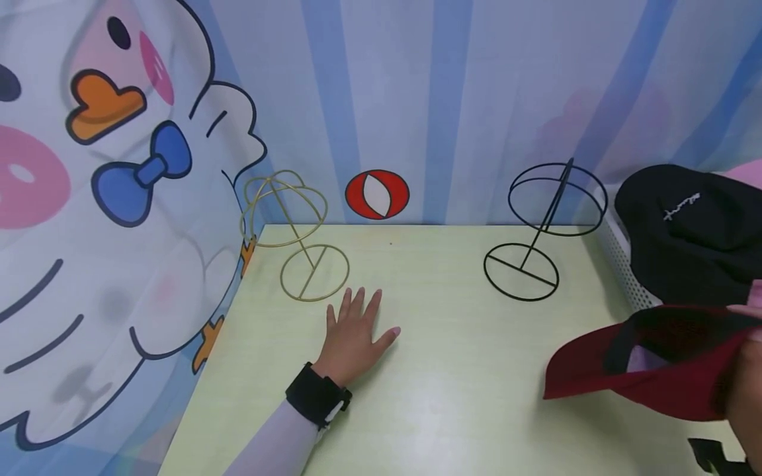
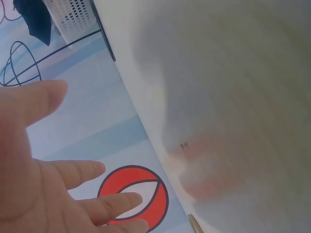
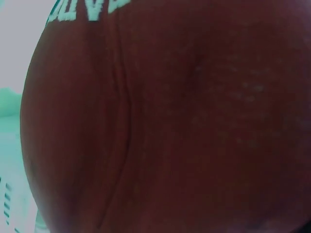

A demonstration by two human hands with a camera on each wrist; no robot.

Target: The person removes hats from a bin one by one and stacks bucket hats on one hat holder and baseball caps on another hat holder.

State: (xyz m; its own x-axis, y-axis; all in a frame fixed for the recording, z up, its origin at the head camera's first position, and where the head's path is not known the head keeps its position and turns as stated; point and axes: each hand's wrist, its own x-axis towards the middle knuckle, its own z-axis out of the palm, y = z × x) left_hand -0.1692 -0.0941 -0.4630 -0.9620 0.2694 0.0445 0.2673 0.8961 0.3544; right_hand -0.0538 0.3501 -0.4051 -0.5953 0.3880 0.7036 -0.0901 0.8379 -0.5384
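I had the right hand [image 1: 747, 390] grasping the dark-red fabric cap [image 1: 673, 390], right of the black wire-ring stand [image 1: 540, 229]; left of it, the left hand [image 1: 352, 342] had fingers spread.

Unreadable lettering [image 1: 682, 206]: black cap [image 1: 708, 254], red cap [image 1: 678, 393]

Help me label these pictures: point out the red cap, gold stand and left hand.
Red cap [image 1: 678, 390]: head view, its outer side.
Gold stand [image 1: 313, 267]: head view, foot of its stem.
Left hand [image 1: 351, 344]: head view, back of the hand.
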